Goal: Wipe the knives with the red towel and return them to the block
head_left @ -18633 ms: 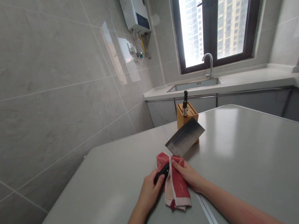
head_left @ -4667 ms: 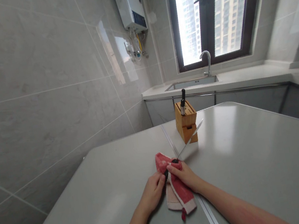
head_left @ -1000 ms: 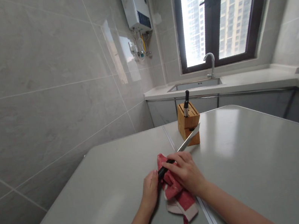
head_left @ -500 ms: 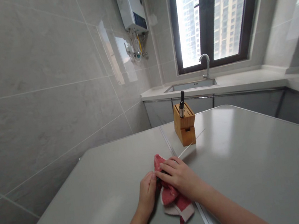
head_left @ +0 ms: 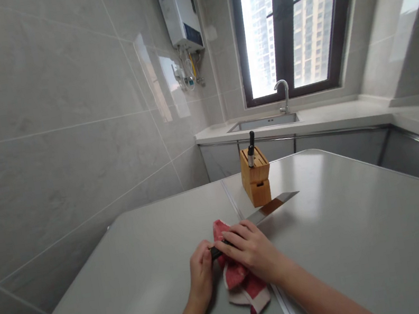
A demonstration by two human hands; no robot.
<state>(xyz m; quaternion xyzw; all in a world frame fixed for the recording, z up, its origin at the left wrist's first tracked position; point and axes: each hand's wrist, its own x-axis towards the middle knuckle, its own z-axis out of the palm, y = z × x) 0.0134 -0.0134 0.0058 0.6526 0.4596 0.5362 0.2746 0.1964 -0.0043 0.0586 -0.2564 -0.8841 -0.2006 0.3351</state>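
My left hand (head_left: 201,267) is closed round the end of the black handle of a kitchen knife (head_left: 257,217). The blade points away to the right, its broad side showing and reflecting the wood of the block. A red cloth with pale edging (head_left: 249,287) is wrapped about the handle and hangs down below it. With its fingers bent over cloth and handle, my right hand (head_left: 251,249) presses the cloth onto the knife near the base of the blade. The underside of that grip is hidden.
Just beyond the blade stands a wooden knife block (head_left: 256,176) with black-handled tools in it. It rests on a pale table (head_left: 161,251) with a metal seam. Behind are a counter (head_left: 330,111), a sink (head_left: 264,122) and a tap (head_left: 285,95). A tiled wall rises left.
The knife has turned, so its blade shows its broad side instead of a thin edge. More of the black handle shows between my hands, and my left hand has shifted slightly left.
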